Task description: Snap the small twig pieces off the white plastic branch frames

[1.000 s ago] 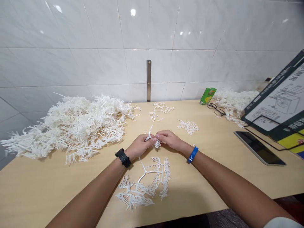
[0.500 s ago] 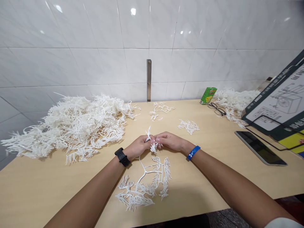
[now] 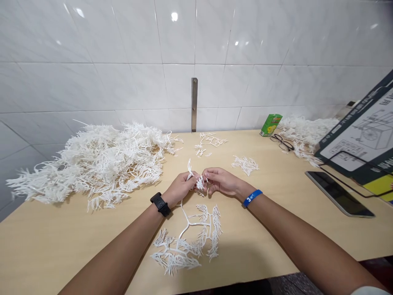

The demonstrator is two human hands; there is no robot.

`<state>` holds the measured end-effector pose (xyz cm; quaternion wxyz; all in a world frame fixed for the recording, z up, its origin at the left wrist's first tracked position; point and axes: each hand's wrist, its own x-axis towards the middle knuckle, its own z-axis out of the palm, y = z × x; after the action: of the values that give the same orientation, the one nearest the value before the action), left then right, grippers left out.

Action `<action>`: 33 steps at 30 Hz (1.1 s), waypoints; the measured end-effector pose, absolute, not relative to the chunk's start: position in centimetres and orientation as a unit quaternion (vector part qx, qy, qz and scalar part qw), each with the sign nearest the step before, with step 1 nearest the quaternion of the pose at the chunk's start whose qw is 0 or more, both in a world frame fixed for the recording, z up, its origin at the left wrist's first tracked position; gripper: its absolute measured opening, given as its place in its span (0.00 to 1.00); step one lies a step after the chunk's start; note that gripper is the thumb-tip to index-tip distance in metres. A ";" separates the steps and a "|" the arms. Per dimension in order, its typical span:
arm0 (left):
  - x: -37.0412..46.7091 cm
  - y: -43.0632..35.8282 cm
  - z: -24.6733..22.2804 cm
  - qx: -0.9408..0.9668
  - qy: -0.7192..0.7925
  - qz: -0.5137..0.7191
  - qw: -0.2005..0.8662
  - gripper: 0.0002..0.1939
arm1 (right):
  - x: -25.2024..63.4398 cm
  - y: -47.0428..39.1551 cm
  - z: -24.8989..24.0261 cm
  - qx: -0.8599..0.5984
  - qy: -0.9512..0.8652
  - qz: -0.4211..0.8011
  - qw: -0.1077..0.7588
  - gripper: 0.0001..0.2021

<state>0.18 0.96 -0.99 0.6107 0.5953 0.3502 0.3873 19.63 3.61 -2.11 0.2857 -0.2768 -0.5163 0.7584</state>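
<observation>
- Since it lies flat in the lower middle of the frame, the white, branched plastic piece with feathery tips (image 3: 194, 248) sits right in front of the person; placement probably for easy reach. Its thin stem runs up toward the left wrist; can't tell if they touch.
- Left hand (image 3: 181, 188), centre: thumb and fingers closed on a small bunch of white plastic sprigs (image 3: 200, 183), one stem poking up above the thumb. Pinch looks light, likely because the bits are thin and bendy.
- Right hand (image 3: 223, 182), just beside it: fingers curled, thumb near fingertips, narrow gap at the bunch. Can't tell whether it grips a sprig.
- Flat black smartphone (image 3: 339, 194), right side: apart from both hands, probably parked out of the way.
- Small loose heap of white plastic sprigs (image 3: 245, 164), right of centre, on pale wood-look tabletop (image 3: 251, 237): apart from the rest, seemingly a separate lot.
- Big tangled white plastic pile (image 3: 107, 159), left: off to one side, likely to leave working room.
- Dark-framed eyeglasses (image 3: 281, 142) and small green carton (image 3: 270, 125), upper right: near the wall, probably clear of elbows.
</observation>
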 end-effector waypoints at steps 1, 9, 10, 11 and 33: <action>0.2 1.0 -1.0 0.592 0.362 0.397 0.601 0.20 | 19.6 3.6 -2.0 -0.287 -0.503 0.757 0.303 0.13; 0.5 1.0 -1.2 0.633 0.415 0.384 0.529 0.20 | 19.0 3.3 -1.3 -0.320 -0.453 0.779 0.293 0.13; 0.6 0.9 -1.2 0.645 0.420 0.378 0.514 0.20 | 18.7 3.0 -1.3 -0.336 -0.471 0.762 0.290 0.16; 0.6 0.9 -1.2 0.655 0.426 0.372 0.500 0.20 | 18.4 2.8 -1.2 -0.350 -0.496 0.740 0.291 0.19; -0.1 0.8 -0.4 0.511 0.361 0.461 0.630 0.17 | 18.6 2.9 -0.9 -0.245 -0.378 0.801 0.394 0.12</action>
<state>-0.06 0.79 -0.38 0.6298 0.5105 0.3610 0.4609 18.59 2.91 -0.90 0.3936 -0.2447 -0.3780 0.8015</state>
